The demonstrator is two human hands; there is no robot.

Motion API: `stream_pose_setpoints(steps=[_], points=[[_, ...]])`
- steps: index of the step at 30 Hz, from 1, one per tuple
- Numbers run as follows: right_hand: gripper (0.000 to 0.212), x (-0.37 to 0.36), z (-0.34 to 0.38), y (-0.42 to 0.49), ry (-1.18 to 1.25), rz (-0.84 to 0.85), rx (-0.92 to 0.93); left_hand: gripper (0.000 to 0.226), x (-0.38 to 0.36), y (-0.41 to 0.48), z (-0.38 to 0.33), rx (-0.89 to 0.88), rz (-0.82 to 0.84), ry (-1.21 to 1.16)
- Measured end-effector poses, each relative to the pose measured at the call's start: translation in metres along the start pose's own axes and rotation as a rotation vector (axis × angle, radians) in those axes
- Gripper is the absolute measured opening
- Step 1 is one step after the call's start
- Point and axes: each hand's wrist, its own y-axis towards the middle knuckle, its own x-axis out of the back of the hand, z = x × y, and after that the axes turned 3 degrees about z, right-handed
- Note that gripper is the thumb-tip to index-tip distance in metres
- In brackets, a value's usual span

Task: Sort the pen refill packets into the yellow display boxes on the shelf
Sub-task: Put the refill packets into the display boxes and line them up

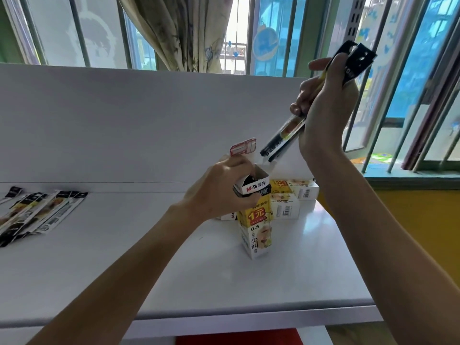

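While your left hand [224, 188] grips the upright yellow display box [256, 232] near its open top, your right hand [326, 105] clasps a bundle of pen refill packets [281, 143], tilted, lower ends just above the opening. You're loading this box; next, likely, straighten the bundle and slide it in. Loose packets [37, 212] lie well left of your left hand

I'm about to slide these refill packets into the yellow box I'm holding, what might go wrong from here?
1. The packets in your right hand are tilted, their lower ends near the raised flap; they might snag on it or the rim and miss the opening.
2. The yellow box stands tall and narrow, gripped only near its top by your left hand; a sideways push may tip it toward the boxes lying behind.
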Motion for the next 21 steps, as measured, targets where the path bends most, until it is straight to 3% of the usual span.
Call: stream_pose_setpoints(steps=[5, 9, 15, 18, 21], points=[[0.033, -0.008, 0.001, -0.005, 0.063, 0.088, -0.024, 0.025, -0.003, 0.0, 0.0, 0.05, -0.003, 0.044], [0.034, -0.002, -0.007, 0.001, 0.056, 0.032, -0.12, 0.03, -0.002, -0.004, -0.001, 0.105, -0.032, 0.018], [0.041, 0.012, -0.011, 0.024, 0.581, -0.043, -0.556, 0.029, -0.002, 0.0, -0.006, 0.115, -0.015, -0.024], [0.041, 0.019, -0.03, 0.023, 0.554, -0.098, -0.637, 0.036, -0.005, 0.002, -0.005, 0.131, -0.011, 0.0], [0.037, 0.029, -0.042, 0.024, 0.46, -0.195, -0.564, 0.035, -0.006, 0.002, -0.005, 0.142, -0.001, -0.031]])
